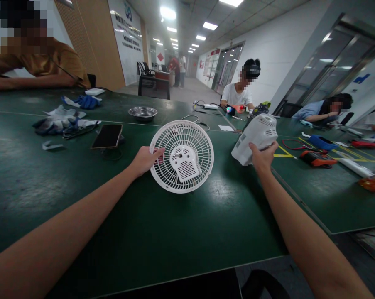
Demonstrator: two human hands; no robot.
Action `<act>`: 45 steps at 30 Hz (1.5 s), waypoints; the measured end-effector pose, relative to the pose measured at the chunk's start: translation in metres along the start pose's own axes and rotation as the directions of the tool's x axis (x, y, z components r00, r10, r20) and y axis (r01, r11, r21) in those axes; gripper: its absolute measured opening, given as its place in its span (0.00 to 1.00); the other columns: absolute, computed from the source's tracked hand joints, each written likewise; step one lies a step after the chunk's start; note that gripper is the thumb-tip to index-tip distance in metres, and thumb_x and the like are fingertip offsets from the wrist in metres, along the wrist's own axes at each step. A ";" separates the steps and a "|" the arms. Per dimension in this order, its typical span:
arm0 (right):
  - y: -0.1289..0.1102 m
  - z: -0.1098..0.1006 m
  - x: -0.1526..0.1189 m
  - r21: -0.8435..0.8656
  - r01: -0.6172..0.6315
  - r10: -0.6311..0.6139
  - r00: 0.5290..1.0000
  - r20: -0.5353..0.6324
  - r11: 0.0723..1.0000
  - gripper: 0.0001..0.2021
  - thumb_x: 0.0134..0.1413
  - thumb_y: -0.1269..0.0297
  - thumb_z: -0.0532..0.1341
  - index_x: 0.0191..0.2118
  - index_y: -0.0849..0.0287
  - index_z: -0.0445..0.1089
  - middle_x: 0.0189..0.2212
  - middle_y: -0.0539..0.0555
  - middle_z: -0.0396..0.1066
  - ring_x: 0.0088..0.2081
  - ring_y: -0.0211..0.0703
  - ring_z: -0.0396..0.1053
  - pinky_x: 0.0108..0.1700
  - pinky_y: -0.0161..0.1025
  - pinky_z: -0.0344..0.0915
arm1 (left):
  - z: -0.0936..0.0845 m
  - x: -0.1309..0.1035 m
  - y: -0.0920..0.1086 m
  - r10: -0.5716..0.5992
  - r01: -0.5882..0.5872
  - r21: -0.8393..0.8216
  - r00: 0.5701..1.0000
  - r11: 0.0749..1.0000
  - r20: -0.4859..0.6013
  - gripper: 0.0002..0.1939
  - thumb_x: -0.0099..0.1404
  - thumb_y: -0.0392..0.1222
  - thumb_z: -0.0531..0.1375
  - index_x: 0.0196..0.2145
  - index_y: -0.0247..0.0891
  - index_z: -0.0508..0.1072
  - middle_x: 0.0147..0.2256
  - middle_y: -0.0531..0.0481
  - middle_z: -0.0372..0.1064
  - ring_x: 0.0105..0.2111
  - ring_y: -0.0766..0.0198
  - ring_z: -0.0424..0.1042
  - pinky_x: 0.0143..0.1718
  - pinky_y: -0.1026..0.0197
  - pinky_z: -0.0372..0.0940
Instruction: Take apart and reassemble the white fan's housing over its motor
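Note:
My left hand (148, 160) is closed on the left rim of a round white fan grille (202, 153), thumb over its slats. A white plate with a shaft hole and vent slots sits at the grille's middle. Off to the right, my right hand (263, 155) grips a white plastic fan housing (256, 135) with slots, tilted over the table. The fingers wrap behind the housing and are partly hidden. The grille and the housing are apart from each other.
Around the table (175, 236) lie gloves (62, 119), a phone (107, 136), a steel bowl (143, 113), an orange-and-black multimeter (317, 158) and a blue pouch (322, 142). Cables run behind the grille. A co-worker in white (237, 95) sits across; others sit left and right.

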State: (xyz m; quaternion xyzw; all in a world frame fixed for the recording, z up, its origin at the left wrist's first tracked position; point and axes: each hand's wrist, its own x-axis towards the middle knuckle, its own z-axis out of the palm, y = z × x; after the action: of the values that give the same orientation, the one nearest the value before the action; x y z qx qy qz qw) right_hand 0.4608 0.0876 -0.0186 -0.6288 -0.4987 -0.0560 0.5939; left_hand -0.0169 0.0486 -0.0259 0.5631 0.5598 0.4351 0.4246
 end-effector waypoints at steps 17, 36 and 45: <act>-0.010 -0.005 0.008 0.140 0.050 -0.046 0.998 -0.035 0.989 0.43 0.47 0.53 0.67 0.67 0.59 0.52 0.62 0.67 0.63 0.54 0.56 0.70 0.55 0.54 0.68 | 0.000 0.001 -0.002 0.017 -0.017 -0.005 1.000 1.000 0.009 0.12 0.67 0.49 0.64 0.35 0.36 0.81 0.34 0.43 0.80 0.31 0.58 0.79 0.37 0.55 0.75; -0.084 0.032 -0.081 -0.006 0.196 -0.173 0.877 0.449 0.981 0.40 0.45 0.43 0.70 0.60 0.62 0.65 0.49 0.63 0.75 0.43 0.55 0.72 0.50 0.53 0.70 | 0.000 0.002 -0.002 0.029 -0.028 -0.044 0.999 0.999 0.026 0.13 0.68 0.49 0.64 0.38 0.35 0.80 0.35 0.42 0.81 0.34 0.56 0.80 0.38 0.54 0.76; -0.075 0.037 -0.080 -0.274 0.223 -0.023 0.812 0.583 0.935 0.37 0.53 0.44 0.67 0.61 0.66 0.64 0.54 0.69 0.74 0.52 0.61 0.73 0.56 0.53 0.67 | 0.000 0.005 -0.007 0.084 -0.084 0.013 0.996 0.996 0.025 0.15 0.68 0.51 0.63 0.36 0.34 0.80 0.32 0.43 0.79 0.32 0.57 0.79 0.36 0.55 0.73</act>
State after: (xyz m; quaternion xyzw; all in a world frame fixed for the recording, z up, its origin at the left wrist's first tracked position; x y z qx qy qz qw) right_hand 0.3498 0.0573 -0.0304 -0.6725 -0.6772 0.0134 0.2983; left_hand -0.0191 0.0535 -0.0326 0.5943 0.5334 0.4418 0.4087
